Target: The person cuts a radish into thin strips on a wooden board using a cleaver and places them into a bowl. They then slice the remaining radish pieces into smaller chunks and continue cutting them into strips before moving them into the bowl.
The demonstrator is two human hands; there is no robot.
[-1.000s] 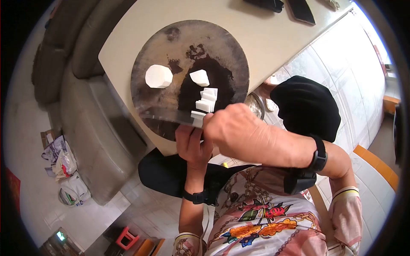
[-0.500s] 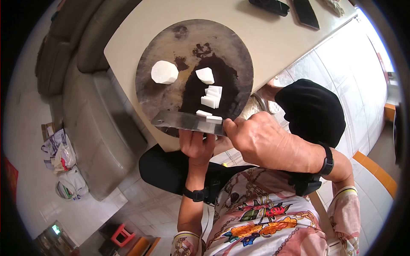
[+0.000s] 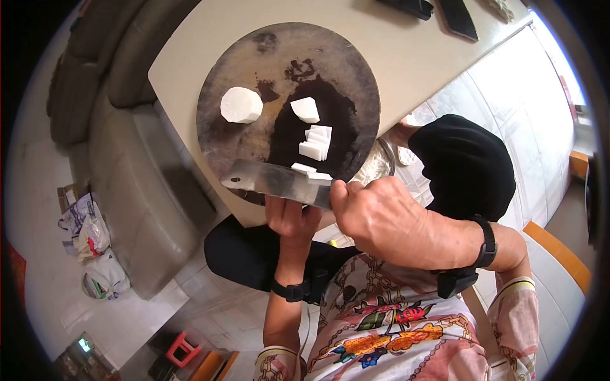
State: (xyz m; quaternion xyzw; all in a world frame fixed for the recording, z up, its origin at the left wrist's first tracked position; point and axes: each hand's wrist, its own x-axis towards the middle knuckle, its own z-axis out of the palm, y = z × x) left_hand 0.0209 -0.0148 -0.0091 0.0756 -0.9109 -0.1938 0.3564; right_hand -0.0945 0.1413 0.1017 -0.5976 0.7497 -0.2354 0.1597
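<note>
Right hand (image 3: 384,213): gripping grey metal cleaver (image 3: 278,183), one, tilted flatter than a second ago; cut seemingly completed. Left hand (image 3: 290,219): fingers behind it, grip untellable. Round dark wooden board (image 3: 346,66): loose white slices (image 3: 303,168), two, near edge; overlapping white slices (image 3: 312,150), uncountable; white wedge (image 3: 305,110), one; white faceted block (image 3: 241,105), one, left edge.

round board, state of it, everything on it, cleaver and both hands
round board: partly dark, looks wet
cleaver: held over the round board's near side
large white chunk: faceted, one piece
small white chunk: cut, angular
white slices: cut, overlapping
pieces by the cleaver: cut thin
right hand: closed on the cleaver
left hand: partly hidden behind the cleaver, grip unclear
</note>
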